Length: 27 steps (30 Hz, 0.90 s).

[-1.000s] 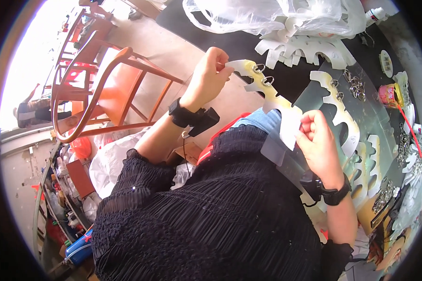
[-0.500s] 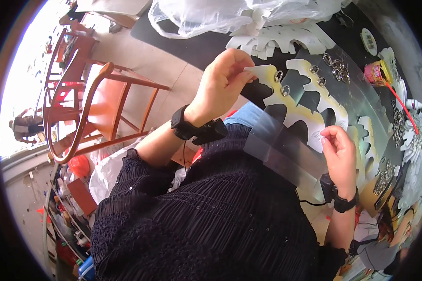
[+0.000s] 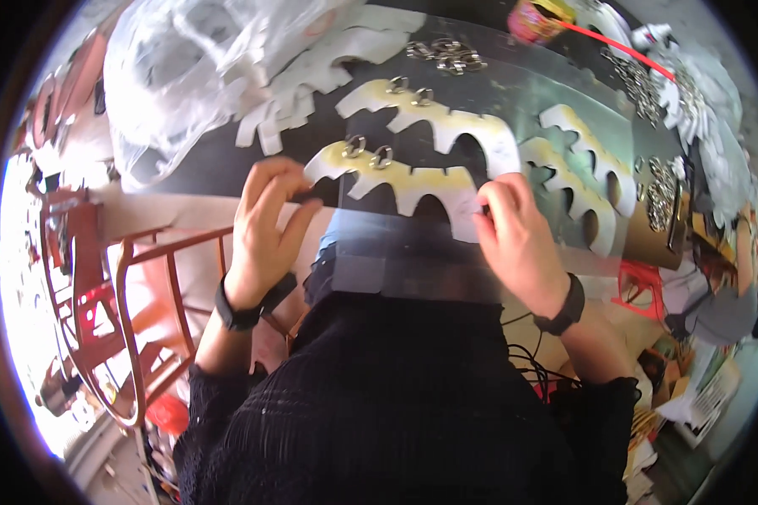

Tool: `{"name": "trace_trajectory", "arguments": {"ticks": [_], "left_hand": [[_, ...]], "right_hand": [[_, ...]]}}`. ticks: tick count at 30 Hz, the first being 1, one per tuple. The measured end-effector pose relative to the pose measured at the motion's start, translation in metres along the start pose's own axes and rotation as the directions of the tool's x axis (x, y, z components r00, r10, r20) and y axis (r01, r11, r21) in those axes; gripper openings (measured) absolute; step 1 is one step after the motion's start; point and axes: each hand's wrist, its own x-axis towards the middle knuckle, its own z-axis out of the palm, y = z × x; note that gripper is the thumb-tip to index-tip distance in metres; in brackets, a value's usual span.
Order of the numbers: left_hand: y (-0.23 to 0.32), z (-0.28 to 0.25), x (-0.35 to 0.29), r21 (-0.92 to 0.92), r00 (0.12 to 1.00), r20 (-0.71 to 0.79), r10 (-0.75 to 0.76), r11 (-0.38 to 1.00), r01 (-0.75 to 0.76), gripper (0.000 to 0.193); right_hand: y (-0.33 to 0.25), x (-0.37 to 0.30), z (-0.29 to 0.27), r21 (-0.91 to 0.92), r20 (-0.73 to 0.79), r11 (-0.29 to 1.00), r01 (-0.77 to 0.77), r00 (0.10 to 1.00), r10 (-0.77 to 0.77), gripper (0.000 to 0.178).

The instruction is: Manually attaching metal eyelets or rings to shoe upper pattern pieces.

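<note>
A white scalloped card-like strip [image 3: 436,189] with a yellowish upper edge lies nearest me, partly over a clear plastic sheet [image 3: 396,268]. Two silvery metal rings [image 3: 369,151] stand on its left half. My left hand [image 3: 265,223] is at the strip's left end, thumb apart from the curled fingers, a fingertip at the edge. At the other end, my right hand [image 3: 518,236] pinches the strip between thumb and fingers. Just beyond lies a similar strip [image 3: 446,119], also bearing two rings [image 3: 410,89]. Two more such strips [image 3: 568,189] rest on the sheet to the right.
Loose metal rings [image 3: 448,55] lie in a pile at the back. A clear plastic bag [image 3: 177,93] and stacked white strips [image 3: 312,80] occupy the far left. Further right are a pink-yellow tub [image 3: 535,21], a red stick [image 3: 619,52] and more metal rings [image 3: 661,194]. A wooden chair [image 3: 126,295] stands left.
The view has swung so the strips appear further left and level. My left thumb has parted from its fingers at the strip's left end; my right hand stays at the right end.
</note>
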Motion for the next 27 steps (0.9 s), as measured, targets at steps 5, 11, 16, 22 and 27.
{"name": "trace_trajectory", "arguments": {"ticks": [5,11,16,22,27], "left_hand": [[0.030,-0.014,-0.017,-0.091,0.968,0.250,0.025,0.996,-0.002,0.025],[0.062,-0.046,-0.010,-0.184,0.904,0.427,0.008,0.980,0.078,0.030],[0.091,-0.039,-0.001,-0.178,0.799,0.599,-0.054,0.964,0.199,0.029],[0.052,0.012,-0.061,0.094,0.785,0.238,-0.572,0.818,0.568,0.023],[0.048,0.052,-0.068,-0.562,0.655,0.435,-0.618,0.382,0.734,0.018]], "right_hand": [[-0.004,-0.044,-0.060,0.116,0.057,0.978,-0.171,0.985,0.165,0.021],[0.033,-0.119,-0.089,0.086,-0.134,0.899,-0.430,0.889,0.438,0.016],[0.076,-0.117,-0.110,0.009,-0.328,0.848,-0.529,0.800,0.503,0.021],[0.133,-0.158,-0.089,-0.069,-0.373,0.821,-0.566,0.778,0.505,0.029],[0.166,-0.176,-0.091,0.055,-0.380,0.838,-0.543,0.765,0.520,0.034]]}}
